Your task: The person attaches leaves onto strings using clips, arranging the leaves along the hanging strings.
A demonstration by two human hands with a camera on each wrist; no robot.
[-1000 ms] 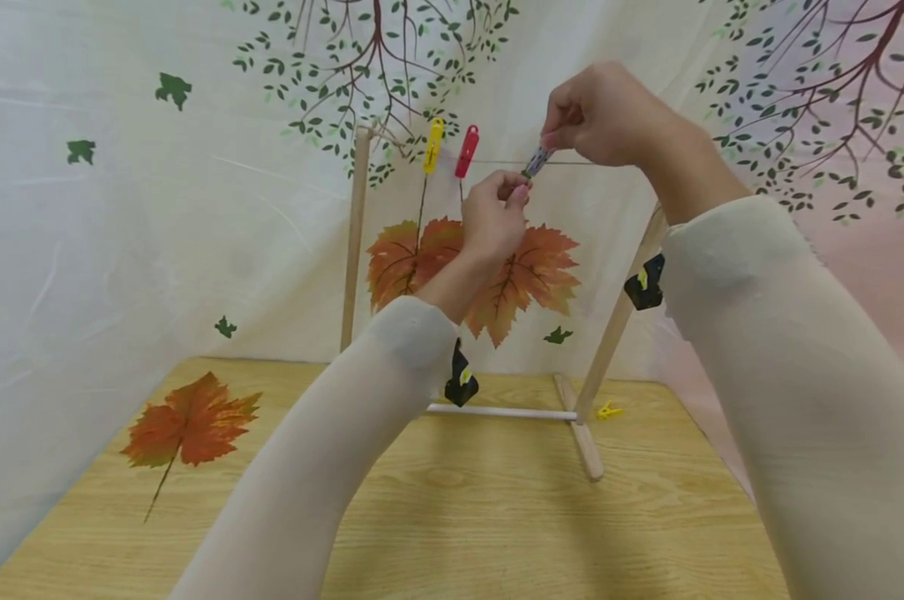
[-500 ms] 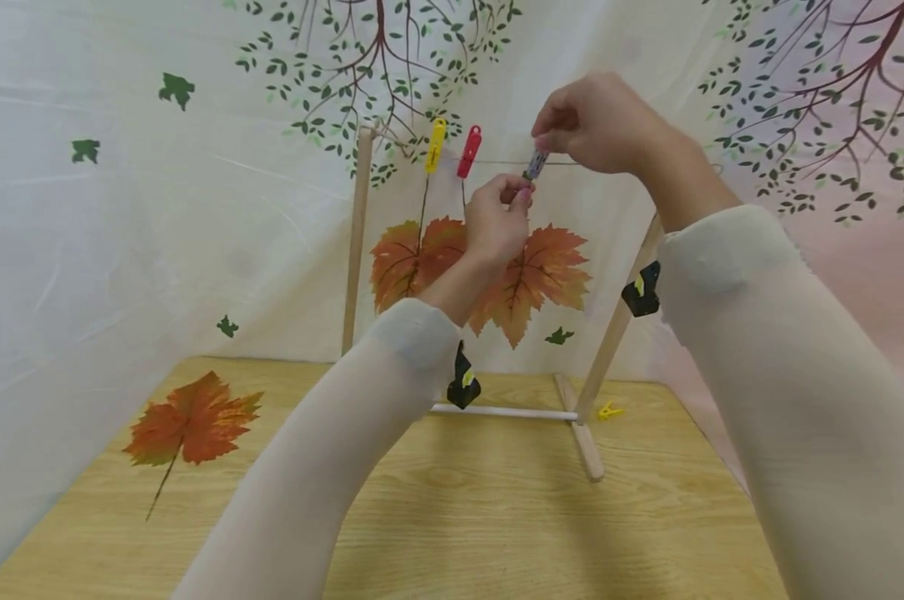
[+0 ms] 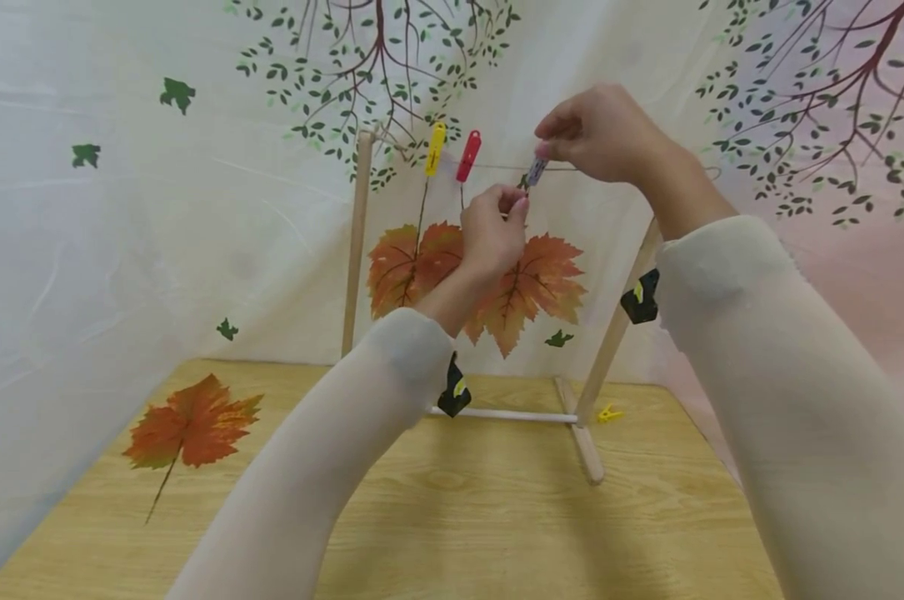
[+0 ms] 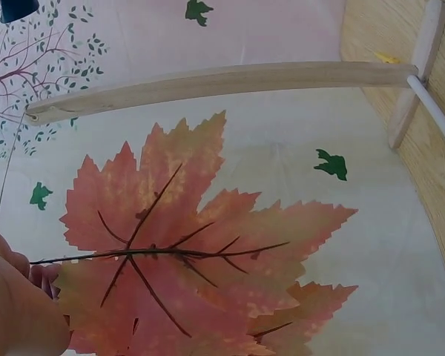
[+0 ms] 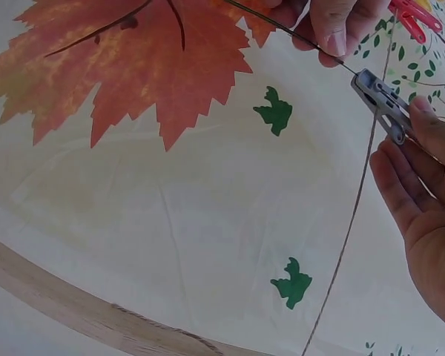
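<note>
In the head view my right hand [image 3: 605,137] pinches a grey clothespin [image 3: 536,171] by its upper end. The right wrist view shows this clothespin [image 5: 382,104] across the thin string [image 5: 356,200], its tip at the end of a dark leaf stem [image 5: 304,37]. Just below it, my left hand [image 3: 492,229] pinches that stem between thumb and fingers. An orange maple leaf [image 4: 185,245] hangs from the stem, partly behind the left hand in the head view. To the left, a red clothespin [image 3: 468,156] and a yellow clothespin [image 3: 435,150] hold other leaves on the string.
A wooden post [image 3: 357,242] and a slanted post [image 3: 616,333] carry the string; a white rod [image 3: 519,414] runs low between them. On the table [image 3: 452,517] lie another maple leaf [image 3: 192,421] at left and a yellow clothespin [image 3: 609,413] by the right foot.
Both hands have come down slightly. The grey clothespin stands more upright, and my left fingertips have slid a little lower, leaving more of its tip in sight.
</note>
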